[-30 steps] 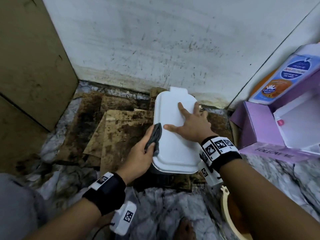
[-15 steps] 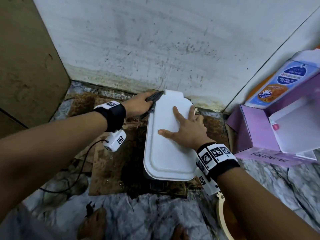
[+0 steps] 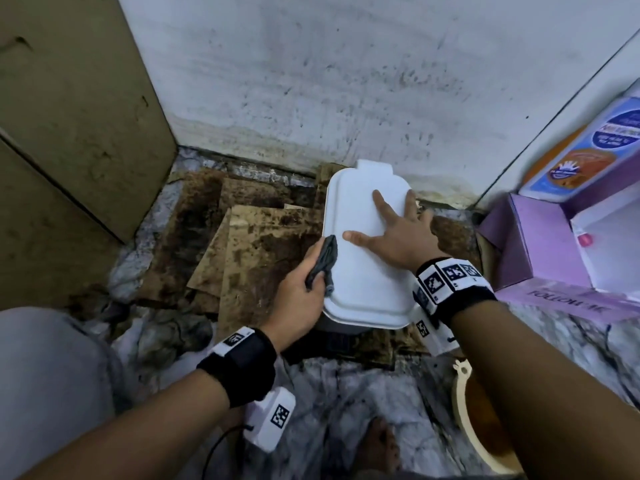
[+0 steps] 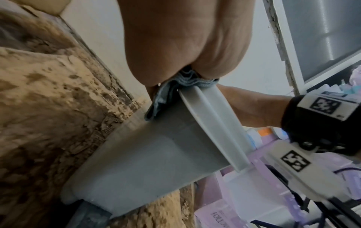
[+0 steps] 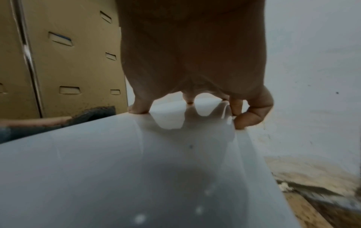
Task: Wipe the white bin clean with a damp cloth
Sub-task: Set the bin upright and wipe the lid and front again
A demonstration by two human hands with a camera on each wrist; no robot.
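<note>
The white bin (image 3: 363, 289) stands on the floor by the wall with its lid down. My left hand (image 3: 313, 271) grips a dark grey cloth (image 3: 325, 261) and presses it against the lid's left edge, near the front. In the left wrist view the cloth (image 4: 171, 88) is bunched under my palm at the bin's rim (image 4: 213, 123). My right hand (image 3: 398, 233) lies flat on the lid with fingers spread. In the right wrist view its fingertips (image 5: 139, 108) press the lid (image 5: 136, 169), and the little finger hooks over the right edge.
Stained cardboard sheets (image 3: 249, 244) cover the floor left of the bin. A brown cabinet (image 3: 69, 133) stands at left and a spotted wall (image 3: 346, 81) behind. A purple box (image 3: 540, 258) sits at right. A beige basin rim (image 3: 464, 420) and my bare foot (image 3: 381, 441) are near the bottom.
My left hand swept the cloth along the lid's left edge to the far end, then back to the near part. The right hand stayed flat on the lid.
</note>
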